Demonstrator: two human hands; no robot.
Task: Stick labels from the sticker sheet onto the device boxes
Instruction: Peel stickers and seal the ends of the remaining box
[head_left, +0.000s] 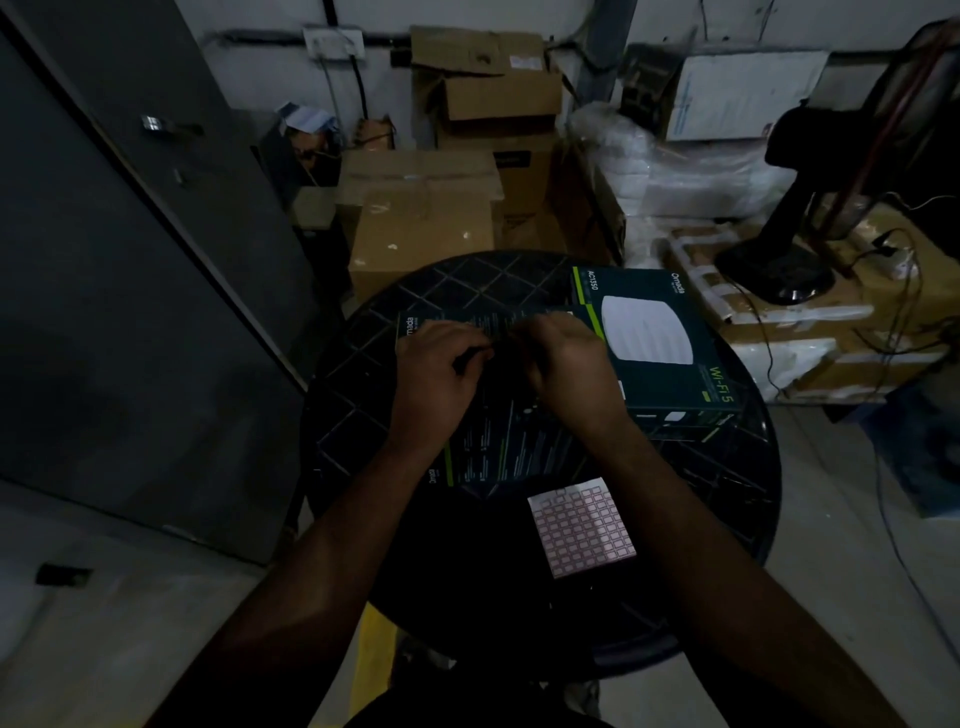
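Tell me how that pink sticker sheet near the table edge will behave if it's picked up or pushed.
The sticker sheet looks paper-thin and lies flat on the table, so it is probably very light and would likely droop if lifted by one corner. A push would probably slide it easily. Its near corner sits close to the rim, so it might slip off.

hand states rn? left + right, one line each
Left hand: fingers curled, on the device box; a pinched label cannot be told.
Right hand: fingers curled beside the left, over the same box; contents cannot be told.
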